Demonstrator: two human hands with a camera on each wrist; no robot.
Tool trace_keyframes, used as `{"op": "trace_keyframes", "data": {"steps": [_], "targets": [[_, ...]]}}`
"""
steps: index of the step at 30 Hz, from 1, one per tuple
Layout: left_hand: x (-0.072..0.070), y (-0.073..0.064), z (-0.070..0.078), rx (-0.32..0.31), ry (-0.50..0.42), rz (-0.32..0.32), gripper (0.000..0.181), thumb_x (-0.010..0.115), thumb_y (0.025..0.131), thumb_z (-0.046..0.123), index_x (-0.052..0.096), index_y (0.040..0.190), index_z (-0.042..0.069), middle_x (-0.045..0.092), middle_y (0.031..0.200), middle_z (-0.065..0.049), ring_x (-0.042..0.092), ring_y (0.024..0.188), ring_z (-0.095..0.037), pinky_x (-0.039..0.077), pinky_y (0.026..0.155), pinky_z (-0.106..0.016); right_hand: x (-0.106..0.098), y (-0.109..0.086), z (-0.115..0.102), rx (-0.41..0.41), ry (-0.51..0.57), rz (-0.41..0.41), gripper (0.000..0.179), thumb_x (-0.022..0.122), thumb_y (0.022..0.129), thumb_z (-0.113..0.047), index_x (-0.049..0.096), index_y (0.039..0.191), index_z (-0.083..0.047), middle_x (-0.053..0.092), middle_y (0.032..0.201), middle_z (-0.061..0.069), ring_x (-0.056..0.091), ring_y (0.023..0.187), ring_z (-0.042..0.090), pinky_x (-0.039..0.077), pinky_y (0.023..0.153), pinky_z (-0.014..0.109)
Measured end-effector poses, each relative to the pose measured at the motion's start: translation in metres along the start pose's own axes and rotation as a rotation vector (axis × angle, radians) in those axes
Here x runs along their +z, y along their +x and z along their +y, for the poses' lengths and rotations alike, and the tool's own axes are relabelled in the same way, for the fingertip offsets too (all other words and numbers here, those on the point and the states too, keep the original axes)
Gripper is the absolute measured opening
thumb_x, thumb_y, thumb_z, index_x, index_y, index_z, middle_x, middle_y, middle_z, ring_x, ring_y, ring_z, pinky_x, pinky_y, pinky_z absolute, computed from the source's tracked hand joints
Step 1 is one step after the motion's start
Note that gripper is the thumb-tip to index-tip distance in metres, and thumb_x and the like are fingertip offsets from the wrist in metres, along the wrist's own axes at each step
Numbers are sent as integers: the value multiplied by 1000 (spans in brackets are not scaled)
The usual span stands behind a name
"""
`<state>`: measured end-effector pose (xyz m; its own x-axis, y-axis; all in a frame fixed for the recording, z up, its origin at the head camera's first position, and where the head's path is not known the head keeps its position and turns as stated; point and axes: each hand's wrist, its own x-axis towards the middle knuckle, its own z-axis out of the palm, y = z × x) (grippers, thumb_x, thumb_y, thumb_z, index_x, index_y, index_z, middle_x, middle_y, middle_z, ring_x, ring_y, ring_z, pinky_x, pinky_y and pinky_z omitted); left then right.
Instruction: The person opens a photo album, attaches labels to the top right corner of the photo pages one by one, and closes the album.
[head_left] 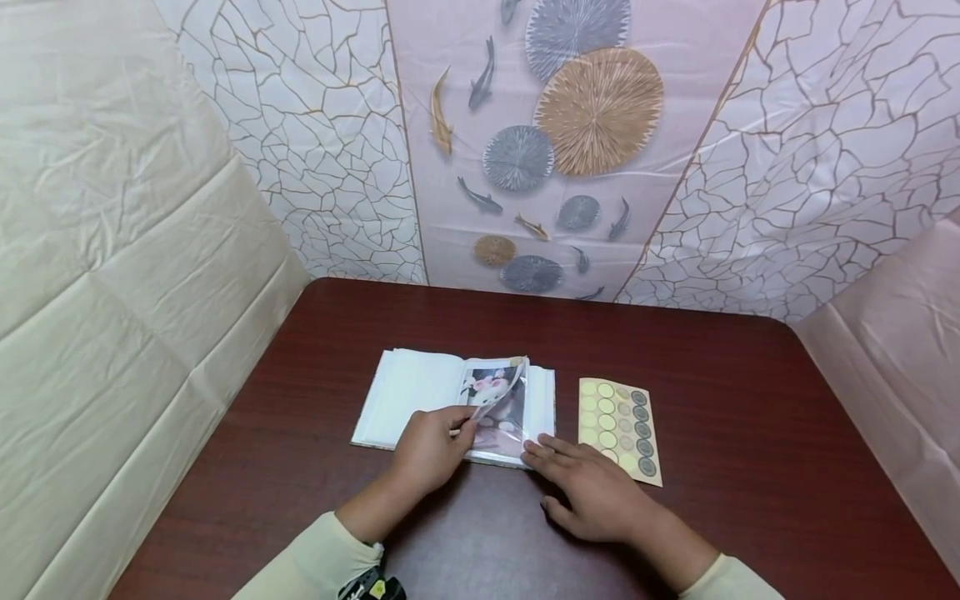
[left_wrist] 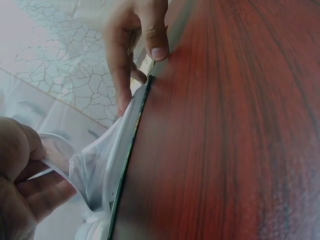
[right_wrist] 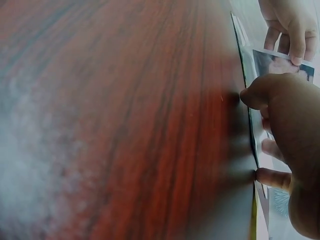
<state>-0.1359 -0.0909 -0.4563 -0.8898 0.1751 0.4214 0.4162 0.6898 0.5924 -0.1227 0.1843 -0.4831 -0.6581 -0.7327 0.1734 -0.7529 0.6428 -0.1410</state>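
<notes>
An open photo album [head_left: 416, 387] lies on the table, its left page plain white. Between thumb and fingers my left hand [head_left: 431, 450] pinches the edge of a photo [right_wrist: 280, 64] with pink flowers, which lifts and bends up off the right page. Clear plastic sleeve [left_wrist: 92, 167] shows around the raised edge in the left wrist view. Beneath it, more pinkish picture [head_left: 502, 421] is visible. My right hand [head_left: 588, 487] rests with extended fingers on the lower right corner of the album, its thumb near the table.
Just right of the album lies a sheet of round stickers [head_left: 618, 425] in yellow, beige and dark grey rows, close to my right hand. The dark red wooden table [head_left: 712, 400] is bordered by patterned cloth [head_left: 337, 125] behind and at both sides.
</notes>
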Motion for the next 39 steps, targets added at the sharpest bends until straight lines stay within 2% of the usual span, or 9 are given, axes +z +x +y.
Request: {"op": "trace_keyframes", "data": {"steps": [10, 20, 23, 30, 36, 39], "targets": [[-3, -3, -2, -3, -37, 58, 18, 76, 90, 7, 81, 107, 12, 78, 95, -3, 73, 89, -12, 60, 70, -35, -1, 1, 0, 10, 17, -3, 56, 70, 93, -34, 61, 144, -15, 56, 148, -1, 46, 142, 23, 46, 104, 53], [-14, -9, -2, -48, -52, 127, 22, 75, 86, 5, 81, 106, 11, 78, 94, -2, 73, 90, -12, 60, 68, -35, -2, 2, 1, 14, 32, -2, 54, 71, 92, -34, 62, 142, -16, 57, 148, -2, 47, 141, 23, 46, 104, 50], [-19, -10, -3, -84, -55, 141, 27, 74, 85, 4, 79, 110, 13, 78, 93, -1, 73, 90, -11, 59, 68, -35, -3, 3, 1, 18, 38, -5, 54, 71, 92, -34, 63, 142, -16, 57, 148, -2, 47, 141, 22, 46, 104, 50], [-32, -14, -7, -184, -51, 152, 33, 74, 84, 5, 75, 117, 12, 78, 89, -3, 75, 78, -11, 58, 65, -36, -3, 3, 0, 23, 43, -8, 54, 71, 92, -33, 63, 142, -16, 57, 148, -2, 47, 141, 22, 46, 105, 49], [-43, -19, -14, -243, -36, 175, 28, 73, 85, 8, 76, 113, 8, 78, 88, -8, 74, 73, -12, 60, 64, -39, -3, 2, -1, 28, 42, -8, 53, 71, 92, -33, 63, 142, -16, 57, 148, -2, 46, 141, 21, 46, 105, 49], [-48, -21, -20, -254, -9, 193, 21, 72, 87, 9, 77, 107, 8, 77, 83, -6, 72, 68, -10, 59, 60, -37, -3, 2, -1, 29, 40, -5, 53, 71, 92, -33, 63, 142, -17, 57, 148, -2, 46, 141, 21, 46, 104, 49]]}}
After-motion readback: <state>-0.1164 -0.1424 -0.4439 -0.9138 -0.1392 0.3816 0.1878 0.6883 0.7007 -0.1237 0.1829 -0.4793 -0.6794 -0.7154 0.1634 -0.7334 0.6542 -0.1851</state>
